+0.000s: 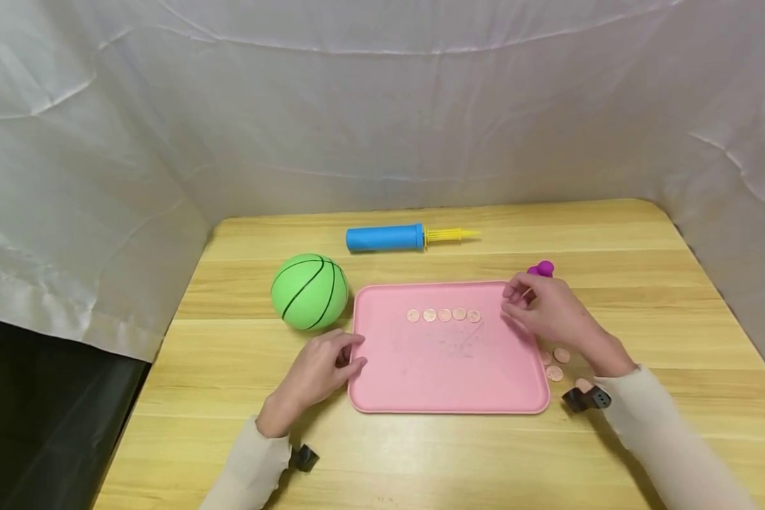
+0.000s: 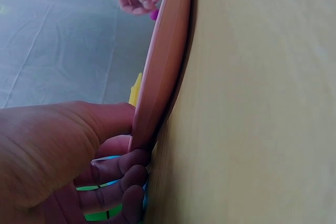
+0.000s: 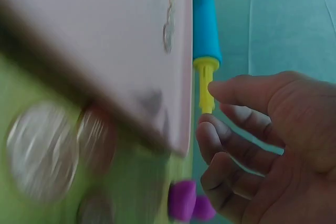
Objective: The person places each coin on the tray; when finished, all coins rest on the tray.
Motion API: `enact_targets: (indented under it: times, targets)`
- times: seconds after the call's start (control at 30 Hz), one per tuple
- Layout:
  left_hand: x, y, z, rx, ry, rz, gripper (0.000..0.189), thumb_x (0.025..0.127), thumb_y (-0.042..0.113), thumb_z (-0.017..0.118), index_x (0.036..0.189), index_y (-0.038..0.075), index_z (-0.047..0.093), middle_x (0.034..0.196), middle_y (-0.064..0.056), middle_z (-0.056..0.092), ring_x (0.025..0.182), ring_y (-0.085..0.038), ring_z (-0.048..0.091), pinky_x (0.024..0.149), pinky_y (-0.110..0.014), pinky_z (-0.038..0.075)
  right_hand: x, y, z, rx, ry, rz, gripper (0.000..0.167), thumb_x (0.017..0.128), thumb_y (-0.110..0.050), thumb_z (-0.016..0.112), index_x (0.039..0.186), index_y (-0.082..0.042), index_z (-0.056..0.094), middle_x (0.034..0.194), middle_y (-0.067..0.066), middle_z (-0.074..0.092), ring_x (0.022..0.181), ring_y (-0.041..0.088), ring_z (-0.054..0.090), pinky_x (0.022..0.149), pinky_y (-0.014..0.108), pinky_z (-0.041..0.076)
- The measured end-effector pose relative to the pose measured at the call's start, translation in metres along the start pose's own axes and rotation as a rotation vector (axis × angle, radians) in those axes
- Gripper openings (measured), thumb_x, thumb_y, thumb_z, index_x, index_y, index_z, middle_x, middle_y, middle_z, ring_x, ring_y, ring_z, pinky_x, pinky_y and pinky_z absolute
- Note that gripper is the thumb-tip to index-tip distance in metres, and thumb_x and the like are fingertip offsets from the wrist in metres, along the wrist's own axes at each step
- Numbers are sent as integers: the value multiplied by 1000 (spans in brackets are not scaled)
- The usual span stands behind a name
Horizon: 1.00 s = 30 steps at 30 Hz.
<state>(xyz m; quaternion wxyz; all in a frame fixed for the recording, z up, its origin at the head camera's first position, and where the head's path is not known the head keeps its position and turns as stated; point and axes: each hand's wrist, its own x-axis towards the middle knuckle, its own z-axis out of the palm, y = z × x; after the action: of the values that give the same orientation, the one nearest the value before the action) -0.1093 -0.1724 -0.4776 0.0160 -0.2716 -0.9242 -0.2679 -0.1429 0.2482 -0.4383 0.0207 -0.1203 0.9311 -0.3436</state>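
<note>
From where I stand, the pink tray (image 1: 446, 386) lies across the middle of the table (image 1: 421, 460), with the left hand (image 1: 315, 372) at its left edge and the right hand (image 1: 551, 308) above its far right corner. The head view makes the left hand look merely laid on the rim; the left wrist view shows its grip pinching the tray, thumb over the rim and curled fingers against the outer wall. The right hand's grip is loose: the right wrist view, looking into the palm, shows bent fingers with a gap to the thumb and nothing held between them. A row of five coins (image 1: 445, 314) runs inside the tray, nearer its far edge, countable only in the head view. More coins (image 1: 554, 373) lie on the table just beside the tray's right edge, big but blurred in the right wrist view. A purple thing (image 1: 545, 268), partly behind the right hand from above, shows two rounded lobes there. A blue pump (image 1: 385, 238) with a yellow nozzle (image 1: 449, 234) lies along the table's far edge, and a green ball (image 1: 309, 292) sits near the tray's far left corner.
</note>
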Motion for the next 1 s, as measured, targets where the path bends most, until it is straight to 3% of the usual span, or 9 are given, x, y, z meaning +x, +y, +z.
enact_targets:
  times: [0.2, 0.43, 0.77, 1.0]
  targets:
    - [0, 0, 0, 7, 6, 4, 30, 92, 10, 87, 119, -1, 78, 85, -2, 65, 78, -12, 55, 71, -25, 49, -15, 17, -10, -41, -30, 5, 16, 96, -11, 83, 108, -7, 73, 98, 6, 76, 90, 18, 69, 78, 21, 58]
    - [-1, 0, 1, -8, 4, 3, 30, 92, 10, 86, 119, -1, 78, 86, -2, 65, 78, -12, 56, 70, -24, 49, -34, 33, -28, -94, -35, -80, 17, 94, -5, 83, 109, -8, 74, 96, -1, 76, 87, 9, 67, 77, 27, 60]
    - [0, 0, 0, -4, 3, 10, 31, 93, 11, 86, 120, -1, 78, 86, -3, 66, 78, -14, 56, 70, -25, 49, -61, 58, -46, -151, -5, -71, 25, 87, -1, 87, 107, -8, 75, 90, -6, 71, 82, -6, 59, 71, 24, 57]
    - [0, -1, 0, -5, -1, -2, 30, 92, 10, 86, 119, 0, 79, 86, -2, 65, 78, -12, 56, 70, -24, 49, -77, 69, -48, -112, -42, -57, 29, 85, -10, 93, 108, -11, 75, 89, -9, 70, 81, -4, 59, 67, 22, 55]
